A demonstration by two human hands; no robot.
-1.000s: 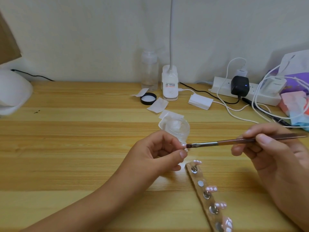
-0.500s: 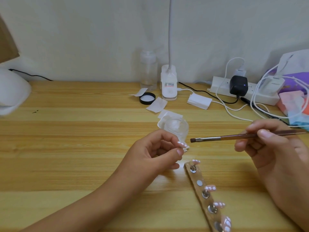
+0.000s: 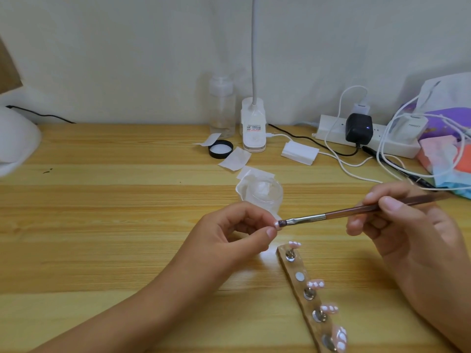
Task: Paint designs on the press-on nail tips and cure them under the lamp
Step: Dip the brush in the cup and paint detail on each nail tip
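Nearer than the hands, the wooden holder strip point(image 3: 297, 266) carried four painted tips point(image 3: 315, 284). Left hand point(image 3: 229, 236) pinched one nail tip point(image 3: 275, 223); right hand point(image 3: 400, 225) gripped the brush point(image 3: 331, 216), bristles touching it. Probably feather-light and slick, so pinch its edges. Glass jar point(image 3: 265, 193) sat just beyond the left hand.

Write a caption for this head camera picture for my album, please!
Left hand pinches a nail tip while the right hand touches a brush to it, near a wooden holder.
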